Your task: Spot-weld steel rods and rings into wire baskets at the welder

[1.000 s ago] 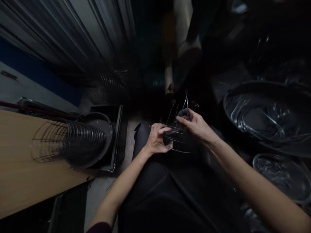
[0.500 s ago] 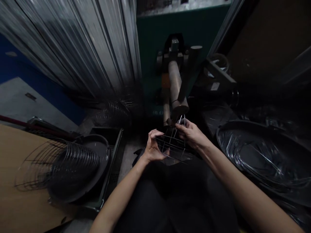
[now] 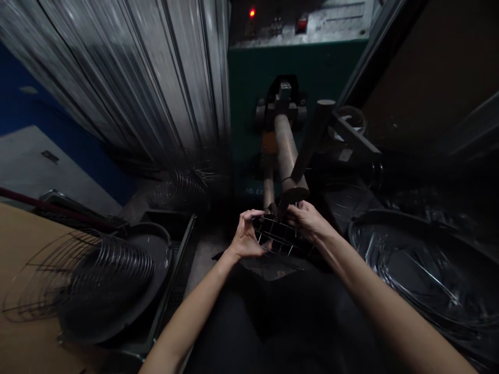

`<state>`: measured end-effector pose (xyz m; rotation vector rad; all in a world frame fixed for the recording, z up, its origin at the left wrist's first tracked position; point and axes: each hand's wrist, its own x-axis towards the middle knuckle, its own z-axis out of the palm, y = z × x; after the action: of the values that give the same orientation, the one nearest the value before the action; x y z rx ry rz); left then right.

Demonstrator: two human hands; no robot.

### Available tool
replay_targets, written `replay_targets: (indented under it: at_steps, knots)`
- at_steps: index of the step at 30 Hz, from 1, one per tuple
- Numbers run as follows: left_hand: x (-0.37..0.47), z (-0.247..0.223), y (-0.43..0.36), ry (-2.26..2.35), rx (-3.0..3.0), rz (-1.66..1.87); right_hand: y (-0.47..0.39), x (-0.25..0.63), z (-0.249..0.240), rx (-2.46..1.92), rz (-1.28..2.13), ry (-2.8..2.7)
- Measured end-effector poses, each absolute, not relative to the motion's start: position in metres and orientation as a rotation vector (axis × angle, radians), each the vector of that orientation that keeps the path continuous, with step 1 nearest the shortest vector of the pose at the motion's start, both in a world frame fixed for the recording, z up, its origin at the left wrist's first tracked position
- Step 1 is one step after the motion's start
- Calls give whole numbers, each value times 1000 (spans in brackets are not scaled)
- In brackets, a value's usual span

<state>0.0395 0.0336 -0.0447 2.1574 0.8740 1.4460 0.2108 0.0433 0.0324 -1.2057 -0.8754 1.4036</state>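
A small wire frame [image 3: 276, 236] with crossing thin rods is between my two hands, just below the machine's metal arms. My left hand [image 3: 249, 236] grips its left side, thumb below and fingers above. With closed fingers, my right hand [image 3: 306, 219] holds the upper right part of the frame, close under the end of the thick upper arm [image 3: 287, 148]. The thinner lower arm [image 3: 268, 187] ends near the frame's top edge. My right fingertips are partly hidden.
On the left, a stack of wire rings [image 3: 117, 259] stands in a round dark pan [image 3: 161, 259]. A large pan [image 3: 362, 221] with loose wire pieces is on the right. A slanted bar [image 3: 312, 140] rises beside the upper arm of the green machine [image 3: 319, 62].
The view has tilted up, showing a red light and the panel. The wire frame has turned, and its crossed rods now lie flatter beneath the arm ends. My right hand has moved slightly down.
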Motion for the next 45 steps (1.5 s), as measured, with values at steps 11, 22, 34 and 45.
replay_targets:
  at_steps: [11, 22, 34, 45]
  knots:
    - [35, -30, 34, 908, 2140, 1341, 49, 209, 34, -1150, 1435, -842]
    - [33, -21, 39, 898, 2159, 1300, 53, 208, 34, -1235, 1367, -848]
    - [33, -31, 34, 897, 2055, 1323, 50, 210, 41, -1174, 1342, -797]
    - [27, -24, 38, 821, 1972, 1376, 49, 203, 44, -1155, 1405, -867]
